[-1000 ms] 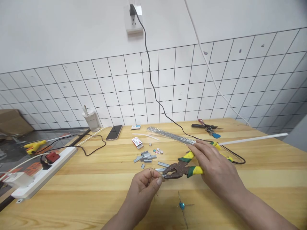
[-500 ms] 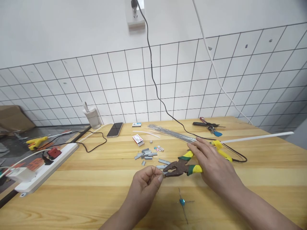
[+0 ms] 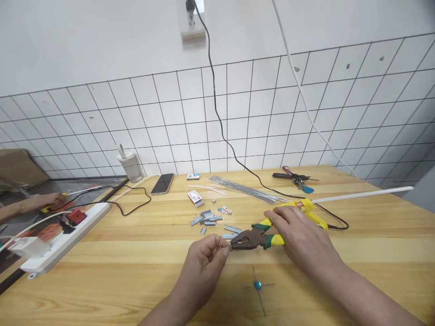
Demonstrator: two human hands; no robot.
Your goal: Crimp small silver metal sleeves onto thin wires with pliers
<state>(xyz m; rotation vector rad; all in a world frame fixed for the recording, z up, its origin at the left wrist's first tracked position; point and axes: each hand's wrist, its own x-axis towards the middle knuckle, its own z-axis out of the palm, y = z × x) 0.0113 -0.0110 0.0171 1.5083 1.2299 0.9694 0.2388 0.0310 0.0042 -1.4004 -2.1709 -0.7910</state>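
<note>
rusty pliers on perhaps thin wire

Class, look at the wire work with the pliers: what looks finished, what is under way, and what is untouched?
Finished: one small wire cross with a blue bead lies on the table. Under way: the left hand pinches a thin wire piece at the pliers, which the right hand grips by the handles, jaws nearly closed. Untouched: the bundle of straight wires and the loose staples.
</note>
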